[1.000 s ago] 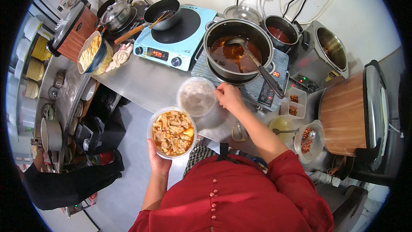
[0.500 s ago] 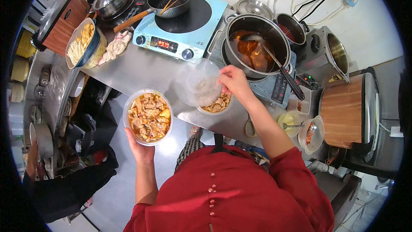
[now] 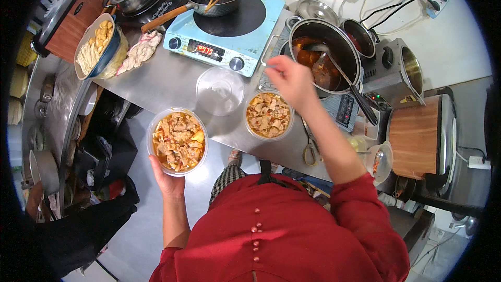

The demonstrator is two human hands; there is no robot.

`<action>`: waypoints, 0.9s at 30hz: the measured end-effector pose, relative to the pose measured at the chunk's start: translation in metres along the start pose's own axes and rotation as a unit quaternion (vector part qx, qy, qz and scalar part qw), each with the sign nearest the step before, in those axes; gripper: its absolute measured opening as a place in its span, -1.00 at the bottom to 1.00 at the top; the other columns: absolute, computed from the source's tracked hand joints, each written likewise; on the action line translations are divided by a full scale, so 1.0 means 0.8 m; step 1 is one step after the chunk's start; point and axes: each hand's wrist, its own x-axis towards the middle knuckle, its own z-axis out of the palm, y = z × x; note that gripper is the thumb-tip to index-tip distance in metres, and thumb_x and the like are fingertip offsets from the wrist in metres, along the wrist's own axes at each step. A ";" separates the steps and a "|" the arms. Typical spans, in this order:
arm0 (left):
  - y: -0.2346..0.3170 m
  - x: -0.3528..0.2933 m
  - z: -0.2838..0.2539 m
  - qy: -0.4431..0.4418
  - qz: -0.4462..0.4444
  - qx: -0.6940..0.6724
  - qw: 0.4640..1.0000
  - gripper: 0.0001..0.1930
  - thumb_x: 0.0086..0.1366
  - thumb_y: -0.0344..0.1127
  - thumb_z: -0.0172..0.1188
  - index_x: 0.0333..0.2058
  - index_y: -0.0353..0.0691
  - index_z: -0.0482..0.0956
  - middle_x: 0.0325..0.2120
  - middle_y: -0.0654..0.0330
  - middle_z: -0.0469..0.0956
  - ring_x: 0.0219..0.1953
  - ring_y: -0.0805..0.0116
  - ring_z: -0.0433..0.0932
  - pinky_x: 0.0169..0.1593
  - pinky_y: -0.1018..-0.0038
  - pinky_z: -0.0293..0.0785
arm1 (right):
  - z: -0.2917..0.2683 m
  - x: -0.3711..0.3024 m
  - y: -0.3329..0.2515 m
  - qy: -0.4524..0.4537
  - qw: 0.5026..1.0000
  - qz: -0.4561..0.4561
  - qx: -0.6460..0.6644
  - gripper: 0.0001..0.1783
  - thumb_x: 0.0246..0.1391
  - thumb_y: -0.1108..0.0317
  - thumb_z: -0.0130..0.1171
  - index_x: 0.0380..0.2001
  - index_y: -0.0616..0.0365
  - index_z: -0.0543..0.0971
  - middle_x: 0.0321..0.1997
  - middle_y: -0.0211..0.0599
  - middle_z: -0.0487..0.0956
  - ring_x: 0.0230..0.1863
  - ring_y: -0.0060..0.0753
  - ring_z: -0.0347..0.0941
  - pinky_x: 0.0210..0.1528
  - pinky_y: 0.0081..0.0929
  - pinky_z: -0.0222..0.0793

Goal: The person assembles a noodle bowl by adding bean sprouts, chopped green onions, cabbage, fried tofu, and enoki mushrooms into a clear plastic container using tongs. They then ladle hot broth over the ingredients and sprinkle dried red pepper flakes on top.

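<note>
Left-side filled tub [image 3: 178, 141] sits cupped from below in left hand [image 3: 168, 180], held off the counter [image 3: 172, 81] edge. Right hand [image 3: 292, 79], loose and empty, hovers above second tub [image 3: 269, 115] toward ladle [image 3: 339, 70]; clear lid [image 3: 219, 91] lies between.

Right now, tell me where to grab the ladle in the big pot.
Take the ladle by the dark end of its handle, which juts over the rim of the big pot toward the lower right. Come from that side, just past the right hand: the scoop sits down in the red broth.
</note>
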 end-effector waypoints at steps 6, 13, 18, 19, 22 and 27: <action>0.001 0.016 0.022 -0.022 -0.022 0.008 0.999 -0.20 0.41 0.28 -0.06 0.39 -0.21 0.11 0.35 0.06 0.23 0.36 0.07 0.25 0.39 0.12 0.20 | -0.191 -0.067 -0.006 -0.001 0.840 -0.024 -0.543 -0.53 -0.01 0.15 0.38 -0.03 0.00 0.55 -0.19 -0.27 0.55 -0.12 -0.15 0.54 -0.11 -0.23 0.48; -0.021 0.042 0.063 -0.072 -0.055 0.008 0.996 -0.23 0.44 0.25 -0.10 0.38 -0.21 0.12 0.36 0.06 0.22 0.37 0.07 0.24 0.39 0.11 0.20 | -0.236 -0.104 0.045 -0.072 0.878 -0.011 -0.473 -0.46 0.06 0.43 0.20 0.16 0.20 0.43 -0.19 -0.05 0.53 -0.23 0.05 0.57 -0.13 -0.15 0.52; -0.034 0.052 0.089 -0.089 -0.082 0.004 0.993 -0.24 0.45 0.25 -0.11 0.38 -0.22 0.13 0.35 0.07 0.23 0.37 0.08 0.24 0.40 0.13 0.18 | -0.251 -0.091 0.057 -0.022 0.942 0.058 -0.330 -0.46 0.09 0.42 0.11 0.18 0.25 0.43 -0.17 0.06 0.60 -0.15 0.14 0.57 -0.09 -0.12 0.48; -0.036 0.053 0.094 -0.096 -0.084 0.009 0.992 -0.23 0.44 0.25 -0.10 0.38 -0.23 0.13 0.35 0.07 0.23 0.37 0.08 0.24 0.40 0.13 0.18 | -0.255 -0.089 0.057 -0.022 0.950 0.081 -0.301 -0.45 0.09 0.43 0.09 0.20 0.24 0.43 -0.23 0.05 0.61 -0.18 0.08 0.58 -0.12 -0.18 0.48; -0.040 0.054 0.102 -0.108 -0.091 0.014 0.990 -0.22 0.43 0.26 -0.08 0.37 -0.24 0.14 0.35 0.07 0.24 0.36 0.08 0.25 0.40 0.13 0.18 | -0.262 -0.083 0.056 -0.021 0.966 0.134 -0.218 -0.43 0.11 0.42 0.06 0.24 0.20 0.41 -0.36 -0.06 0.60 -0.30 -0.17 0.57 -0.20 -0.32 0.46; -0.045 0.058 0.108 -0.093 -0.102 0.017 0.990 -0.20 0.41 0.26 -0.03 0.37 -0.25 0.14 0.34 0.05 0.25 0.35 0.08 0.27 0.38 0.14 0.22 | -0.263 -0.079 0.052 -0.044 0.968 0.221 -0.113 -0.42 0.17 0.38 0.05 0.30 0.14 0.39 -0.45 -0.34 0.55 -0.50 -0.55 0.38 -0.41 -0.53 0.34</action>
